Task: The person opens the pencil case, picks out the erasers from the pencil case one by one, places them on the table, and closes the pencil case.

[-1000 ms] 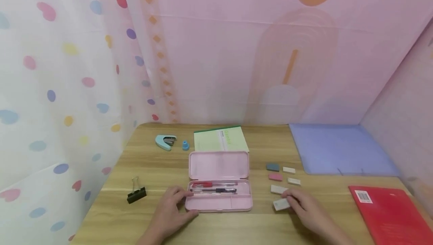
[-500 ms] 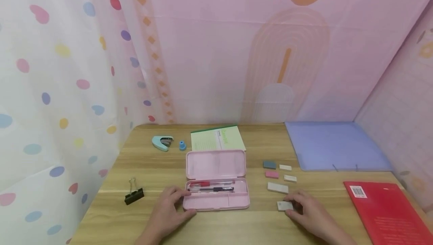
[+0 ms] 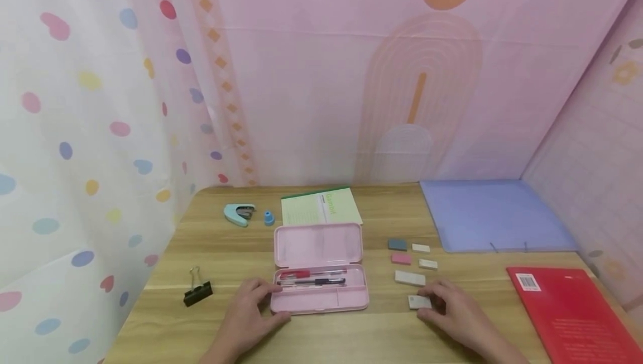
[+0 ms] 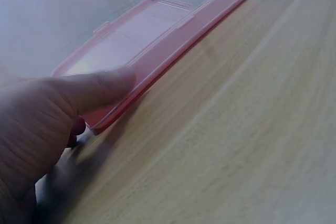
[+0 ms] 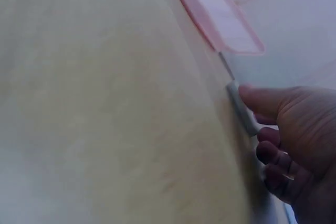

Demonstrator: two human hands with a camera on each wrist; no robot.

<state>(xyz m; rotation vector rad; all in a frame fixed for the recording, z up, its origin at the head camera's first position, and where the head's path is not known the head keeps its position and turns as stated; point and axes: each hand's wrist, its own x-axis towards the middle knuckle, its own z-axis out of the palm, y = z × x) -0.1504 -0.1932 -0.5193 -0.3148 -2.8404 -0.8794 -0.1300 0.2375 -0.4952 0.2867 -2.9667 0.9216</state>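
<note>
A pink pencil case (image 3: 317, 301) lies with its lid raised on the table. In it are a red pen (image 3: 303, 273) and a black pen (image 3: 329, 282). My left hand (image 3: 249, 311) holds the case's left end, thumb at the front corner and fingers at the side. In the left wrist view the thumb (image 4: 105, 88) lies against the case's front wall. My right hand (image 3: 454, 314) pinches the right end of a pale grey eraser (image 3: 418, 302) on the table. Just behind it lies a longer whitish eraser (image 3: 409, 278).
Farther back are pink (image 3: 401, 259) and blue-grey (image 3: 397, 244) erasers and two small white ones. A stapler (image 3: 239, 214), blue cap-like piece (image 3: 269, 218) and notebook (image 3: 321, 206) sit behind; a binder clip (image 3: 198, 293) left; a blue folder (image 3: 497, 216) and red book (image 3: 572, 314) right.
The pale grey eraser, tilted a second ago, now lies straighter beneath the longer one, still between the right fingers. The left hand stays at the case. The head view has shifted slightly.
</note>
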